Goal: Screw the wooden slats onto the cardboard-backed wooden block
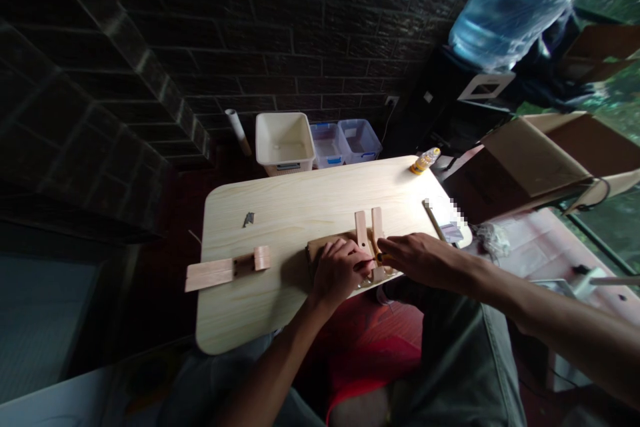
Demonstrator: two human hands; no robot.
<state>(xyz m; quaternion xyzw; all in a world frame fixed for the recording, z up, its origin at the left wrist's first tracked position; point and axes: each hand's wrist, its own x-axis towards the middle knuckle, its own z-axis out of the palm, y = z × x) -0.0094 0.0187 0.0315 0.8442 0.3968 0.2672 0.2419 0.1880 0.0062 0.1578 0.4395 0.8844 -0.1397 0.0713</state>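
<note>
Near the front edge of the table [280,200] lies a wooden assembly [320,243], a box-like piece with two narrow upright wooden strips [361,227]. My left hand [337,273] rests over it, fingers bent and gripping the wood; its fingertips are partly hidden. My right hand [410,255] is closed around a screwdriver [381,258] with a yellow and black handle. Its thin shaft points left toward the left fingertips, where the tip is hard to make out. Farther left lies a separate wooden piece [210,275] with a small block at one end, overhanging the table's left edge.
Several dark screws [249,219] lie on the table's left half. A yellow-capped bottle [425,161] stands at the far right corner. Beyond the table are a cream bin [285,163] and two clear plastic boxes [327,155]. An open cardboard box [530,153] is at right.
</note>
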